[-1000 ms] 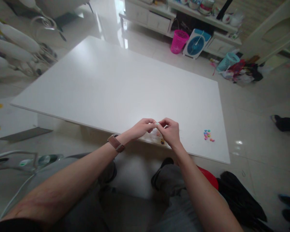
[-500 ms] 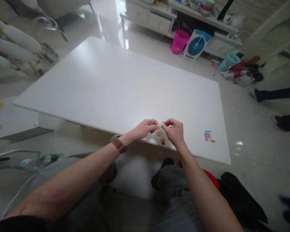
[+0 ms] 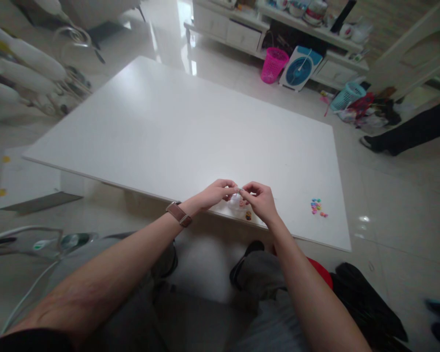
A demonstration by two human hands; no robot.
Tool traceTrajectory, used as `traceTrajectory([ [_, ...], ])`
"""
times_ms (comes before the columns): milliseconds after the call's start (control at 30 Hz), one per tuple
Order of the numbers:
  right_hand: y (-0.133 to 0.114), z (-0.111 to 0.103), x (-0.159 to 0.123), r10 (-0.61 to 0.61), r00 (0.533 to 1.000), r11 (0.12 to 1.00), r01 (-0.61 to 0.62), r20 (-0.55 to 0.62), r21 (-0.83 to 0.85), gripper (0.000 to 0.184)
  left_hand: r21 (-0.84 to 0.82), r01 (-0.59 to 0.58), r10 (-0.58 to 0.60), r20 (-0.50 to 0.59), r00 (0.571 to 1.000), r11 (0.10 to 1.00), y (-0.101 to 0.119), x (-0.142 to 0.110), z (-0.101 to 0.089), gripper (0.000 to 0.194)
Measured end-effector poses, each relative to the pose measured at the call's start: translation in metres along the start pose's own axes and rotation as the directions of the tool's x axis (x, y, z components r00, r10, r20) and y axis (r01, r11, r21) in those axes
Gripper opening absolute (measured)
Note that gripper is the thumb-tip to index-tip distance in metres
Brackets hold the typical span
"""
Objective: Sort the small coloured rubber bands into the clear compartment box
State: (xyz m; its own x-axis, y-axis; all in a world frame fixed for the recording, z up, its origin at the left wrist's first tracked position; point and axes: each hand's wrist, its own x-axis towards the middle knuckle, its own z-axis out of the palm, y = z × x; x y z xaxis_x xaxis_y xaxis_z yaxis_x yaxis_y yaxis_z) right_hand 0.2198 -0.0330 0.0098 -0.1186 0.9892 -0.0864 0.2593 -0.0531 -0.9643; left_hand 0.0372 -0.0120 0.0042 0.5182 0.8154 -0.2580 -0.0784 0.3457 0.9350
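Above the near edge of the white table point(image 3: 190, 132), my left hand point(image 3: 219, 192) and my right hand point(image 3: 259, 197) meet fingertip to fingertip. Both are closed in a pinch on one tiny pale piece point(image 3: 240, 190), too small to make out its kind. Just below my fingers lies a small clear plastic item point(image 3: 235, 203), partly covered by the hands. Beside it is a small pinkish-orange piece point(image 3: 242, 202). Closer to the edge sits a small dark-and-yellow figure point(image 3: 248, 215). A brown-strapped watch point(image 3: 179, 214) is on my left wrist.
Several small colourful pieces point(image 3: 316, 206) lie in a cluster at the table's right end. Beyond the table stand a pink basket point(image 3: 274, 66), a blue-and-white fan point(image 3: 300, 68) and a light-blue basket point(image 3: 348, 95). A person's leg point(image 3: 410, 128) shows at the right.
My hands have shifted slightly left, with the tiny piece still between them. More of the clear plastic item shows beneath. At the right, the other person's legs have changed position.
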Motion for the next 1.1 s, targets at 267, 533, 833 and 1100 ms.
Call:
traceTrajectory([
  [267,0.006,-0.004,0.001,-0.01,0.999,0.968,0.019,0.038,-0.252,0.015,0.113,0.135,-0.134,-0.022,0.991,0.984,-0.006,0.002,-0.004,0.021],
  [533,0.01,0.0,-0.005,0.033,0.977,0.629,0.142,0.209,-0.765,0.015,0.351,0.212,-0.133,-0.234,0.963,0.912,-0.001,0.003,-0.009,0.014],
  [833,0.009,0.01,-0.008,0.116,0.966,0.475,0.151,0.231,-0.867,0.016,0.771,0.242,0.036,-0.324,0.945,0.589,-0.009,0.0,-0.026,0.019],
  [1100,0.009,0.007,-0.009,0.068,0.98,0.472,0.135,0.189,-0.871,0.017,0.896,0.238,0.085,-0.288,0.954,0.374,-0.017,-0.001,-0.026,0.023],
])
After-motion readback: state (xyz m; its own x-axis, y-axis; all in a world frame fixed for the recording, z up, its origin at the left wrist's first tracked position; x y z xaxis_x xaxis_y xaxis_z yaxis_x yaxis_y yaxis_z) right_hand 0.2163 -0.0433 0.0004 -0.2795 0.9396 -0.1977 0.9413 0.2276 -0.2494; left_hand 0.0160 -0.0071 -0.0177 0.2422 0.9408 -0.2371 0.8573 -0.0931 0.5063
